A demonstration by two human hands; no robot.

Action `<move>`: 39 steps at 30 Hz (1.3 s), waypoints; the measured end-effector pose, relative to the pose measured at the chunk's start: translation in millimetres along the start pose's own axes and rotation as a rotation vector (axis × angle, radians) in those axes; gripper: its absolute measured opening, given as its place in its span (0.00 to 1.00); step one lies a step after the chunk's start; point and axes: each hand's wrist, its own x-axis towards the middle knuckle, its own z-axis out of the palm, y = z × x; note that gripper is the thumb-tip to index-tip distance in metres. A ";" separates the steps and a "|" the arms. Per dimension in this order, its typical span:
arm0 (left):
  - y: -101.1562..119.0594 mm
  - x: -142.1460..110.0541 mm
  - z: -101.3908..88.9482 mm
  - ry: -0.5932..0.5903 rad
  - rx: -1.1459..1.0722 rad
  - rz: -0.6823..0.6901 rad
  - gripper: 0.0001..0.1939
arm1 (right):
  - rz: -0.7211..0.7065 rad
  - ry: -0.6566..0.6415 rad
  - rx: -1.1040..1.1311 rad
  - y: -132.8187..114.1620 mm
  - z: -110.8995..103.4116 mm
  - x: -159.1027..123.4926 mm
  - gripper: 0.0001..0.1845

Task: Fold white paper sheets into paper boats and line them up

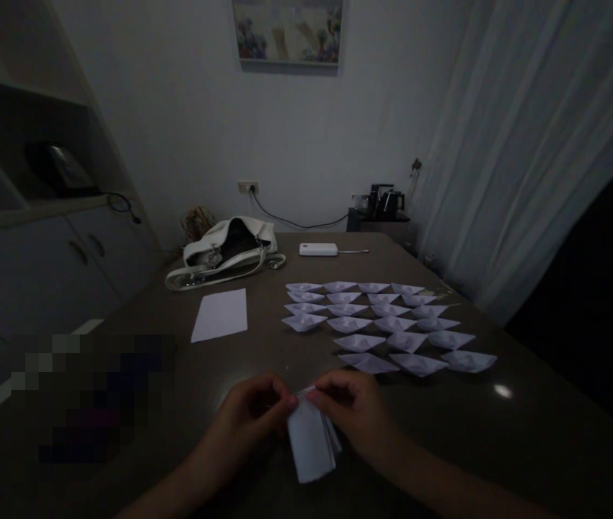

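Observation:
A folded sheet of white paper [311,443] hangs between my two hands, its layers parting a little along the right side. My left hand [252,414] pinches its upper left corner between thumb and fingers. At the upper right corner, my right hand [358,411] grips it the same way. Beyond my hands, several folded paper boats [363,362] stand in rows on the right half of the dark table [263,360]. A flat white sheet [221,315] lies to the left of the boats.
A white handbag [231,249] rests at the back left of the table. Near the far edge lies a white power bank [318,249] with a short cable. A black kettle [389,204] stands on a low cabinet behind. Pale curtains [479,144] hang on the right.

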 end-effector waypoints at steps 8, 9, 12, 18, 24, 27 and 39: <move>-2.3 -3.4 4.0 -0.072 0.065 -0.006 0.16 | -0.044 0.009 -0.169 1.2 0.8 -2.4 0.11; -2.4 -3.9 4.8 -0.081 0.075 -0.006 0.17 | -0.053 0.013 -0.182 1.4 1.1 -2.7 0.11; -2.6 -4.2 6.0 -0.041 0.099 0.018 0.17 | -0.065 0.007 -0.146 1.1 1.7 -3.4 0.09; -2.2 -2.6 3.9 0.011 0.101 0.041 0.18 | -0.033 -0.027 -0.024 0.3 2.0 -5.0 0.10; -3.5 -3.2 4.5 0.043 0.139 0.058 0.17 | -0.043 -0.051 -0.022 0.6 3.4 -6.4 0.09; -3.7 -3.5 4.0 0.056 0.180 0.066 0.17 | -0.019 -0.063 0.013 -0.3 3.8 -4.3 0.08; -3.7 -2.6 -0.7 0.097 0.267 0.097 0.14 | -0.008 -0.011 -0.076 -7.9 0.5 -3.7 0.04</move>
